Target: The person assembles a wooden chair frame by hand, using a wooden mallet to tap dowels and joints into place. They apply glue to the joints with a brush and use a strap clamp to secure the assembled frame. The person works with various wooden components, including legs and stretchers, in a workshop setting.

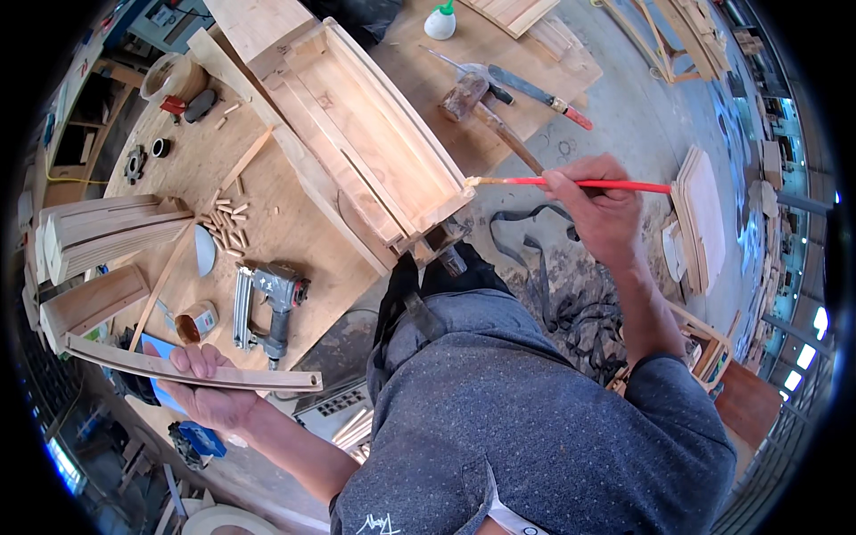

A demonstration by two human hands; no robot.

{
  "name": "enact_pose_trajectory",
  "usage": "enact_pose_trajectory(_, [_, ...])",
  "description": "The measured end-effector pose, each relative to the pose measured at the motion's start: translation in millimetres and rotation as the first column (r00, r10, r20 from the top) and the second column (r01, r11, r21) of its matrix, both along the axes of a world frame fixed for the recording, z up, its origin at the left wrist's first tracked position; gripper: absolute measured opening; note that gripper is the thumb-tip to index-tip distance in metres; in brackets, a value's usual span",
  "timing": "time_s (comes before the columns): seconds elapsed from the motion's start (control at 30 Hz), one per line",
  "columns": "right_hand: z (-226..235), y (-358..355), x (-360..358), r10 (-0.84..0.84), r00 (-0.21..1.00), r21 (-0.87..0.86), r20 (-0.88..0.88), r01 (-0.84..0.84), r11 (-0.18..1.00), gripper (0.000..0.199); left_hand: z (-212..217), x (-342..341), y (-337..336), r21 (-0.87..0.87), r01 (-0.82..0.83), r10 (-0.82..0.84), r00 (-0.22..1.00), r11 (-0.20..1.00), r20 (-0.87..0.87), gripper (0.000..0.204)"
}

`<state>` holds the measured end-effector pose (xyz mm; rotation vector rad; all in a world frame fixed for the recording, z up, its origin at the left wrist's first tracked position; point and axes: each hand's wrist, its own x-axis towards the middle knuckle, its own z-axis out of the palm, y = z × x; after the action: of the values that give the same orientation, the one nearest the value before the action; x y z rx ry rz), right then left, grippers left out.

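By wooden frame (395, 98) | right grip (599, 207) clasps crosswise brush (524, 181), tip leftward | left grip (210, 403) clasps crosswise wood strip (259, 380)

We see a grey floor (624, 116), stained in patches, with a bluish sheen of light (731, 187) toward the right; a wooden workbench (303, 236) stands on the left, and beyond it we make out wooden shelving (89, 116) with dark compartments; small bright windows (806, 356) glare near the right rim; at lower left we find another bright patch (64, 464), too blurred to name.
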<state>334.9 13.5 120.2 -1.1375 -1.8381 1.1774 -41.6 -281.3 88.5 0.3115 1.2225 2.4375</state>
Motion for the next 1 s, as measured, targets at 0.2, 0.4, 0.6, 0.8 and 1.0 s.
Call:
enact_pose_trajectory(0.2, [-6, 0, -8, 0.083, 0.985, 0.204, 0.151, -0.113, 0.972, 0.014, -2, 1, -4, -0.020, -0.027, 0.027, 1.000, 0.999, -0.007, 0.051])
enact_pose_trajectory(0.4, [7, 0, -12, 0.171, 0.959, 0.220, 0.224, -0.221, 0.950, 0.014, -6, 0, -7, -0.039, -0.033, 0.033, 0.999, 0.999, 0.003, 0.050])
enact_pose_trajectory(0.6, [37, 5, -20, 0.175, 0.954, 0.158, 0.242, -0.217, 0.963, 0.013, -7, 2, -14, -0.086, -0.134, 0.140, 0.988, 0.987, 0.071, 0.049])
enact_pose_trajectory(0.8, [32, 8, -90, 0.309, 0.949, 0.124, -0.059, -0.301, 0.946, 0.006, -3, 3, -36, -0.116, -0.289, 0.306, 0.935, 0.950, 0.181, 0.048])
enact_pose_trajectory(1.0, [6, -61, -265, 0.606, 0.728, 0.108, -0.320, -0.607, 0.787, 0.008, 0, 16, -95, -0.075, -0.477, 0.481, 0.852, 0.876, 0.207, 0.048])
